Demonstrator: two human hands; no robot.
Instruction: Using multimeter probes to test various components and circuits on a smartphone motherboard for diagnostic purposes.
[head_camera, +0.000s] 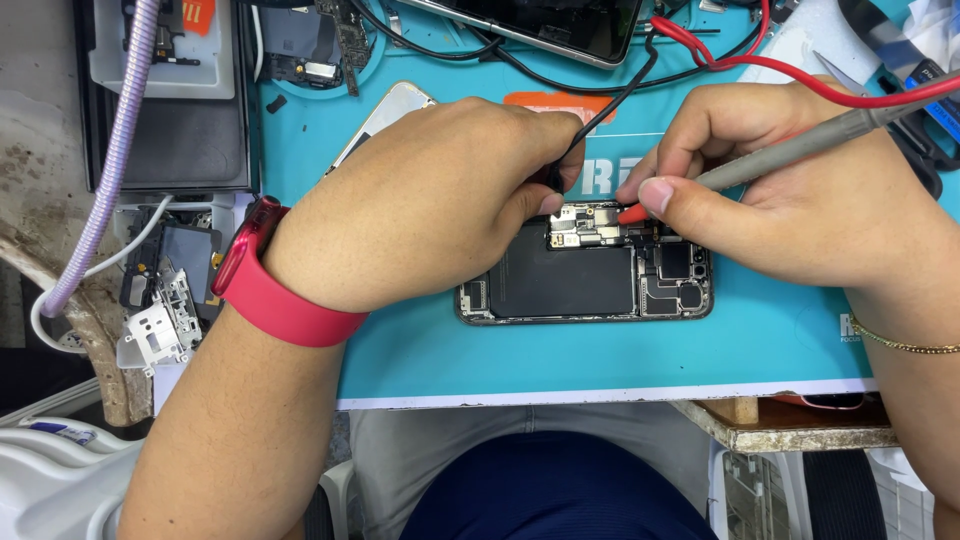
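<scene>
the left hand (430, 200) pinches a black probe (556, 178) over the open phone (585, 275), which lies long axis left-to-right on the teal mat (600, 350), just below both hands. the right hand (800, 190) grips a grey probe (790, 152), red tip on the board. red lead (760, 65) trails behind.

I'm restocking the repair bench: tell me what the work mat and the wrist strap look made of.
Work mat: seems silicone or soft rubber, matte teal, with a pale edge showing its thickness. Wrist strap on the left hand: likely smooth silicone, solid red, seamless with a soft sheen.
</scene>
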